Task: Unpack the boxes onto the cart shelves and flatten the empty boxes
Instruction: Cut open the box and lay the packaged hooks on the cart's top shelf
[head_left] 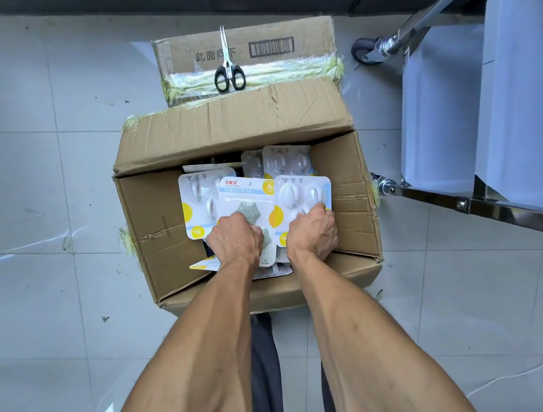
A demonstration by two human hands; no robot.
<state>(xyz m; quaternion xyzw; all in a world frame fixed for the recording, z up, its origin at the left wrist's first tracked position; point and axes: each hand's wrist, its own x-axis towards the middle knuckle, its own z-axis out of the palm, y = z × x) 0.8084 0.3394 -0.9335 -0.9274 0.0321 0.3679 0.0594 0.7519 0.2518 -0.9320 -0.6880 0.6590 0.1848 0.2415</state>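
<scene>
I see the tiled floor (42,175) under everything, with the cart (504,108) at the far right, its metal frame and caster beside the open cardboard box (239,122) at the centre. Beyond that box lies a taped box (285,35), a pair of scissors (230,65) resting on top of it. Inside the open box sit blister packs of hooks (202,193). My left hand (236,239) has its fingers curled around a pack with grey hexagonal hooks (247,199); my right hand (313,235) grips a pack with white hooks (299,192) just right of it. Both hands are down inside the box.
</scene>
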